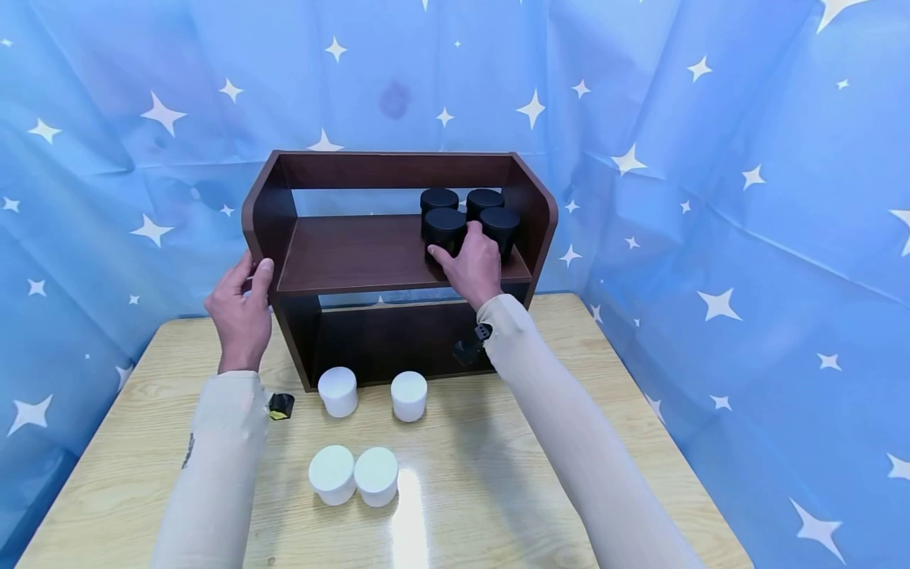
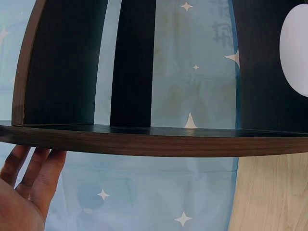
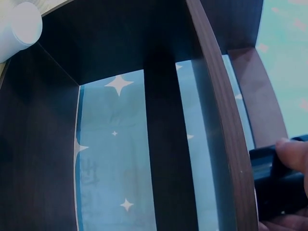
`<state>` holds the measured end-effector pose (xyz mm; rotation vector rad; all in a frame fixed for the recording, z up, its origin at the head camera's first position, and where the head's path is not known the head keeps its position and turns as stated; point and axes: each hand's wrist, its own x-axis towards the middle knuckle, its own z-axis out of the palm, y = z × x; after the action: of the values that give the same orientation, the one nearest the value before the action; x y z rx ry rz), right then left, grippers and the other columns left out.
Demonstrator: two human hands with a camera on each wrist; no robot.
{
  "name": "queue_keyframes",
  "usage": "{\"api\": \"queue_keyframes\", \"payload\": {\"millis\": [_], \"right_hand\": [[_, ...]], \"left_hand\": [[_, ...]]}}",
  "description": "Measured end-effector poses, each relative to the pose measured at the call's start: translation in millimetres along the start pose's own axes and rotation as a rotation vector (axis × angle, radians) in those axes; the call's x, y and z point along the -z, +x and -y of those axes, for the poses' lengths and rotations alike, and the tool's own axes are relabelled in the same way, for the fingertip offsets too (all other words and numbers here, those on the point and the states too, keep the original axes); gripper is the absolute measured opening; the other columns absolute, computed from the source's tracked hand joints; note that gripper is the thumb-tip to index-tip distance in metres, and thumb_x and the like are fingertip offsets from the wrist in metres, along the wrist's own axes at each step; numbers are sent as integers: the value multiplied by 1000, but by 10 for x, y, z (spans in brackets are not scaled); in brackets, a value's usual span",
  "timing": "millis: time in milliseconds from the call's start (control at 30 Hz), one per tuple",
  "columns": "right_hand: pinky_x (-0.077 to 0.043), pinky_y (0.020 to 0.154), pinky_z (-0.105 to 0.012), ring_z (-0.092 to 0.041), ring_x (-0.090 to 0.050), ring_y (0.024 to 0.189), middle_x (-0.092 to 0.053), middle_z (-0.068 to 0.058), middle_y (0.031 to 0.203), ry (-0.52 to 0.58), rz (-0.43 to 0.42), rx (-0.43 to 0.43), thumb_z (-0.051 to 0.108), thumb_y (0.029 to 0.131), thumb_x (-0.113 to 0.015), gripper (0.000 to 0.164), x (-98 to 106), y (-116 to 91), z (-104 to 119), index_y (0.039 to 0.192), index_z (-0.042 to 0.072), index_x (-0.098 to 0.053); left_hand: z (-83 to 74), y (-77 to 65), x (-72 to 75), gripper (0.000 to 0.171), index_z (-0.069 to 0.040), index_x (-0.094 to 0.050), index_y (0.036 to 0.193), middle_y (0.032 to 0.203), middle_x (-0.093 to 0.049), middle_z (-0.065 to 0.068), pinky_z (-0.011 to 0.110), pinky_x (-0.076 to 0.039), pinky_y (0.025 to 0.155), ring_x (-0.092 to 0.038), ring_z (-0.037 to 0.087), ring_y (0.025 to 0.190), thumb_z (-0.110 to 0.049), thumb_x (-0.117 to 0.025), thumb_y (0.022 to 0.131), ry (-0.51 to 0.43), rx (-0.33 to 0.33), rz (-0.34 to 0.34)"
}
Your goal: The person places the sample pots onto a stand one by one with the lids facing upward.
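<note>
A dark brown two-tier shelf [image 1: 341, 249] stands on the table. On its upper board, at the right end, several black lidded jars are grouped together. My right hand [image 1: 475, 265] grips the front left black jar [image 1: 445, 225], thumb on its near left side. In the right wrist view, part of that hand [image 3: 293, 156] shows round a black jar [image 3: 274, 185] at the right edge. At the shelf's left side, my left hand [image 1: 242, 308] touches the outer side panel. The left wrist view shows its fingers [image 2: 50, 175] extended against that panel [image 2: 144, 147].
Two white jars [image 1: 337, 392] [image 1: 408, 397] stand apart just before the shelf's lower front. Nearer me, two more white jars [image 1: 332, 474] [image 1: 377, 476] stand side by side on the wooden table [image 1: 469, 490]. Blue star-printed curtain [image 1: 398, 79] hangs behind and at both sides.
</note>
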<state>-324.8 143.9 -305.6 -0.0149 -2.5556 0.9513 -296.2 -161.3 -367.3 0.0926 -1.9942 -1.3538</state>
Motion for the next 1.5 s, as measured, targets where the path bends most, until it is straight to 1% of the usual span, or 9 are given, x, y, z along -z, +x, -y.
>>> {"api": "queue_keyframes", "payload": {"millis": [300,500,633,867,1167,1300,1500], "right_hand": [[-49,110,-46,-34,-64,119,-61,-21,137,-17,9,-10,42,93,-70,70,-15,-5,4,141,1,-42],[-49,110,-46,-34,-65,118,-62,-22,137,-32,-1,1,43,93,-69,70,-25,-2,4,141,0,-42],[-49,110,-46,-34,-65,119,-61,-22,138,-30,2,-1,43,94,-69,70,-26,-2,3,141,0,-42],[-49,109,-47,-34,-65,119,-61,-22,137,-43,-10,9,44,94,-68,69,-43,-11,-2,140,0,-42],[-52,106,-46,-34,-66,114,-60,-23,133,-85,-16,49,42,95,-67,67,-49,-78,-12,139,-1,-40],[-52,107,-45,-34,-65,115,-59,-22,134,-79,-24,73,39,95,-67,66,8,-148,3,142,1,-38],[-55,101,-43,-31,-63,108,-61,-19,126,-46,-70,134,37,95,-67,64,128,-277,25,141,2,-41]], "left_hand": [[-8,-11,8,34,-48,-59,133,131,-69,3,6,-45,82,-55,-5,97,-52,-56,99,-1,1,7],[6,-9,1,34,-47,-59,133,130,-69,4,7,-44,82,-54,-7,95,-52,-56,99,1,-4,1],[3,-10,3,35,-47,-58,134,131,-69,4,7,-44,82,-54,-6,96,-52,-55,99,1,-4,4],[4,-29,8,38,-48,-55,136,134,-67,1,7,-44,84,-56,1,103,-55,-54,99,9,16,19],[15,-41,4,38,-48,-55,136,136,-66,1,8,-44,84,-58,10,108,-55,-53,99,18,13,18],[15,-33,3,38,-48,-55,137,135,-67,1,7,-44,84,-59,12,108,-54,-53,99,21,13,11],[9,-27,-4,37,-46,-57,136,134,-68,3,6,-44,83,-59,11,106,-53,-54,100,19,3,2]]}}
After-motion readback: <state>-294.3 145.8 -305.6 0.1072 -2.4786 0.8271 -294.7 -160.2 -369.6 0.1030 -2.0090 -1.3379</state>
